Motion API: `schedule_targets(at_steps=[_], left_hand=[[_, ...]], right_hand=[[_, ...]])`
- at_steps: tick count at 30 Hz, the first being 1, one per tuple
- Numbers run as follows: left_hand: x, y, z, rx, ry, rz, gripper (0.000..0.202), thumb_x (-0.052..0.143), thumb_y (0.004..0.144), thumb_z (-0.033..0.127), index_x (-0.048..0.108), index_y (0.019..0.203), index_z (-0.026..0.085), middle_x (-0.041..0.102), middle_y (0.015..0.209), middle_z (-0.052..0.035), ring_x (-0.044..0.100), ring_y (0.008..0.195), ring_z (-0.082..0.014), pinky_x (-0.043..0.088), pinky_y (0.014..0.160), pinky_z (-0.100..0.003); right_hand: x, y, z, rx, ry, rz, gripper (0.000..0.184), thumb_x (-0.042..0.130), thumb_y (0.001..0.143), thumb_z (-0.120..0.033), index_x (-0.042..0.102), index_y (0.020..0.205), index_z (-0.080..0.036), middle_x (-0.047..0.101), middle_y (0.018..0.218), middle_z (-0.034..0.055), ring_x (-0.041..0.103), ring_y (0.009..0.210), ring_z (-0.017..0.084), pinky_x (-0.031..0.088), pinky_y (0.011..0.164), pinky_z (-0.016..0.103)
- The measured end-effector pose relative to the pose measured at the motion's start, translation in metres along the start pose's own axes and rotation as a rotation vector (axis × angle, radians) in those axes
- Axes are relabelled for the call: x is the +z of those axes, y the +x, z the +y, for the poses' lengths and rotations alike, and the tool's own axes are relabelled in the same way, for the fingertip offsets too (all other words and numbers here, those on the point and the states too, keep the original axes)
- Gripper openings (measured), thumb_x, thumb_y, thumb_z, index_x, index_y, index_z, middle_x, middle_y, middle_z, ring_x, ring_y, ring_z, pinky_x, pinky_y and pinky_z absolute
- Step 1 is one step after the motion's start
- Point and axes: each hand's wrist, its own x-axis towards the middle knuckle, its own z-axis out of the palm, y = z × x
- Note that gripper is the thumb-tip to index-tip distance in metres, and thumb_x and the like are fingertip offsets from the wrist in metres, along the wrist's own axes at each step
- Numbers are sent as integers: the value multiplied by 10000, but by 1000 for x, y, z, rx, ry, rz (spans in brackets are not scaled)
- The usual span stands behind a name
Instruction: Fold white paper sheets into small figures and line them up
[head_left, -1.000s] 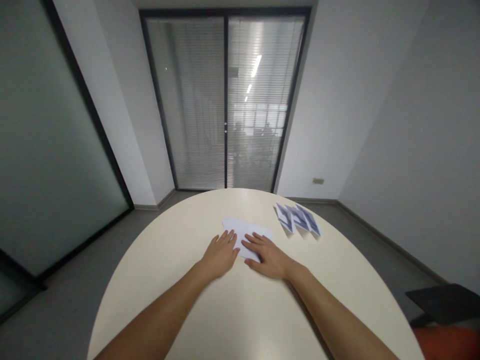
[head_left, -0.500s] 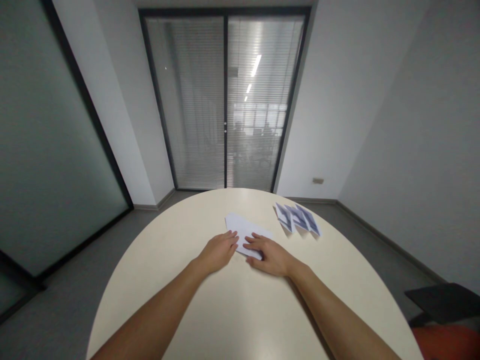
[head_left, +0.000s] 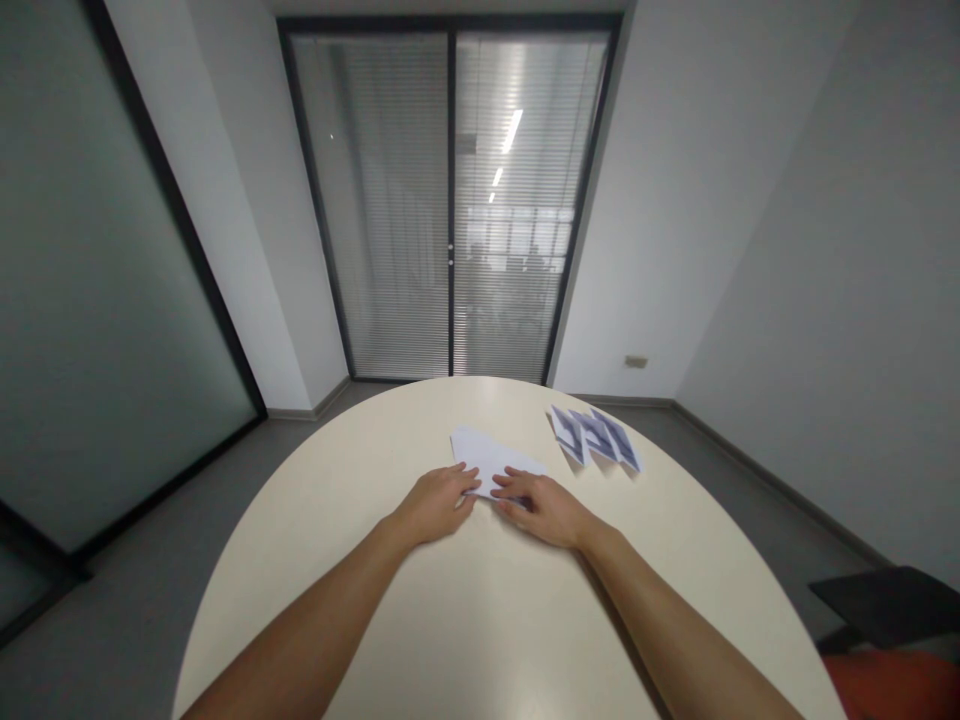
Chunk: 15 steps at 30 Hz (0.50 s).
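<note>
Resting on a round cream-coloured table [head_left: 480, 620], both bare forearms reach forward in the head view and meet at a white folded sheet of paper [head_left: 491, 455], which lies flat a little beyond the middle of the table, towards its far edge, with one pointed corner turned to the far left. The left hand [head_left: 435, 505] lies palm down with its fingers loosely stretched and only the fingertips [head_left: 471, 482] touching the near left edge of the sheet; it clasps nothing. The right hand [head_left: 544, 510] sits just beside it, almost touching it, with its fingers [head_left: 510, 490] bent down onto the near edge of the sheet; whether the paper is pinched between thumb and fingers or only pressed flat cannot be told from here. Near the far right edge of the table, apart from the sheet, lies a fanned row of small paper pieces printed in blue and white [head_left: 596, 438]. Beyond the table stands a dark-framed glass sliding door with closed slatted blinds [head_left: 450, 200], and at the lower right, off the table, a black flat seat [head_left: 885, 600] shows above a red-orange surface [head_left: 892, 685].
</note>
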Motion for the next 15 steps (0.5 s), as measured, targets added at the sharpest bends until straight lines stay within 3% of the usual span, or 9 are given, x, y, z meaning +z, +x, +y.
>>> schedule_targets(at_steps=[4, 11, 15], left_hand=[[3, 2, -2, -17, -35, 27, 343, 465, 968, 265, 651, 1250, 210, 649, 1320, -57, 529, 1312, -224, 421, 1088, -363], [2, 3, 1, -50, -67, 61, 299, 481, 931, 213, 664, 1166, 233, 693, 1220, -49, 638, 1128, -214, 464, 994, -316], [2, 3, 3, -53, -76, 67, 289, 463, 937, 223, 665, 1143, 220, 688, 1228, -49, 636, 1112, -211, 460, 973, -308]], right_hand=[[-1, 0, 3, -3, -5, -4, 425, 519, 940, -491, 712, 1204, -219, 617, 1356, 94, 512, 1326, 281, 374, 1126, 453], [4, 0, 12, 31, -39, 97, 344, 515, 918, -313, 692, 1188, -196, 706, 1198, 98, 636, 1108, 262, 455, 976, 369], [4, 1, 14, 117, -108, 115, 274, 506, 930, -355, 709, 956, -172, 729, 960, 89, 648, 877, 227, 458, 775, 298]])
